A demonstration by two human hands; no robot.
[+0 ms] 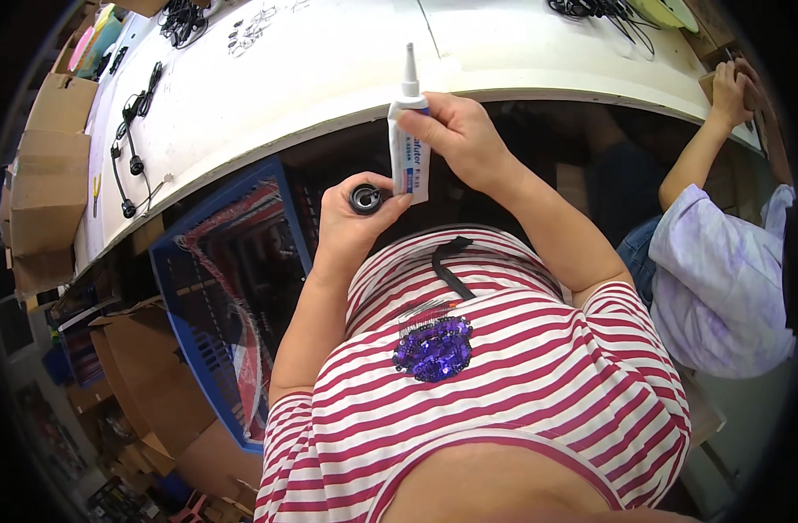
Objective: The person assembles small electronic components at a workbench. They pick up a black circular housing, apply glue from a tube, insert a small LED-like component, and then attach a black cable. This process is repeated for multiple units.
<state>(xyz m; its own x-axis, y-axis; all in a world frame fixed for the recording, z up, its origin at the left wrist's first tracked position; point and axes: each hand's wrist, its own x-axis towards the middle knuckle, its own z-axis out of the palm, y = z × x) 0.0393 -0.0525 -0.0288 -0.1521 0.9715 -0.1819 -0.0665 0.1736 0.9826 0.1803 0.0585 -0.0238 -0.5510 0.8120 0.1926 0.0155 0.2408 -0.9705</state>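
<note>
In front of my chest, my right hand [456, 131] grips the upper part of a white tube [409, 166], which looks like a glue tube, with its long tapered nozzle pointing up and away. My left hand [351, 222] is closed around a black round hollow part [365, 199], its open end facing up with something pale inside. The left thumb and fingertips meet the tube's flat lower end. Both hands are just short of the white table's near edge [347, 124].
Black cables with round ends [136, 164] lie on the table's left, beside cardboard boxes [57, 131]. More cables [604, 13] sit at the far right. A blue crate [168, 279] stands below, left of me. At the right, another person [722, 270] works at the table.
</note>
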